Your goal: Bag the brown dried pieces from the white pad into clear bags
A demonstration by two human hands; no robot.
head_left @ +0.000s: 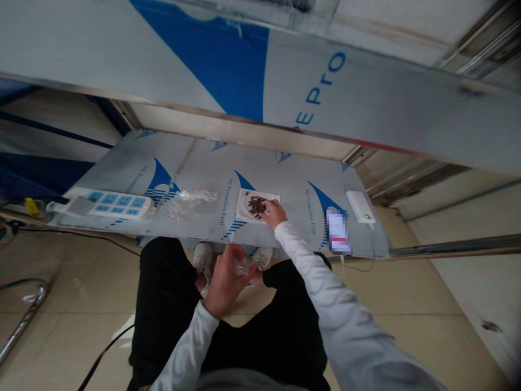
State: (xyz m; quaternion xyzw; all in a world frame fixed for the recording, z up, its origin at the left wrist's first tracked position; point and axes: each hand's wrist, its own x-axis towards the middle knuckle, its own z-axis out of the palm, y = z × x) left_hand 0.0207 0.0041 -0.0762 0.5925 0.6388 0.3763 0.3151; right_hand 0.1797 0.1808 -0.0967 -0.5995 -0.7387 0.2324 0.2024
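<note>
Small brown pieces [255, 206], too small to name, lie heaped on a white square sheet or shallow tray [244, 216] on the shelf. My right hand [275, 213] reaches over the right side of the heap, its fingertips closed together at the brown pieces; whether one is pinched there is too small to see. Nearer my body and below the shelf's front edge, my left hand [228, 279] is curled around a small clear plastic bag [243, 265]. Left of the heap lie several clear plastic bags [195, 196] in a loose pile.
A white power strip [118, 204] with blue sockets lies at the shelf's left end. On the right are a phone [338, 232] and a white power bank [360, 207] with a cable. A film-covered upper panel [386, 92] overhangs the shelf [285, 176].
</note>
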